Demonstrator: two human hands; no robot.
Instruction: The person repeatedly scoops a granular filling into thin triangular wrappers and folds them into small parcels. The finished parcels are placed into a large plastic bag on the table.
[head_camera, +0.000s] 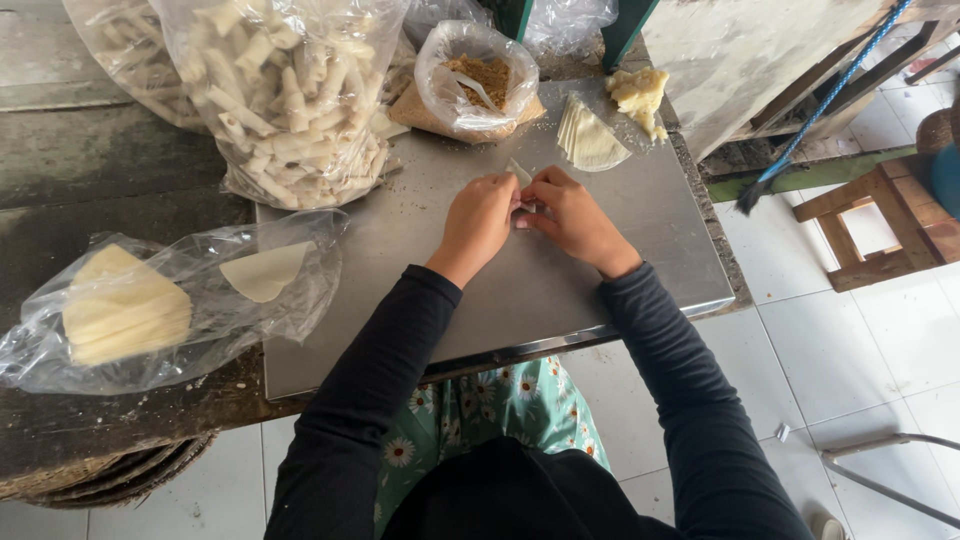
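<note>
Your left hand (478, 222) and right hand (570, 218) both pinch one wrapper (519, 172), half-rolled; many finished rolls (285, 95) far left, wrapper stack (588, 140) remains

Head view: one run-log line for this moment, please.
left hand + right hand: pinching pale wrapper together | on: metal tray | near: wrapper stack, filling bag

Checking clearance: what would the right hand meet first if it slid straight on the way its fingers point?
Almost at once the left hand: the right hand points left, both pinching the same small wrapper piece.
</note>
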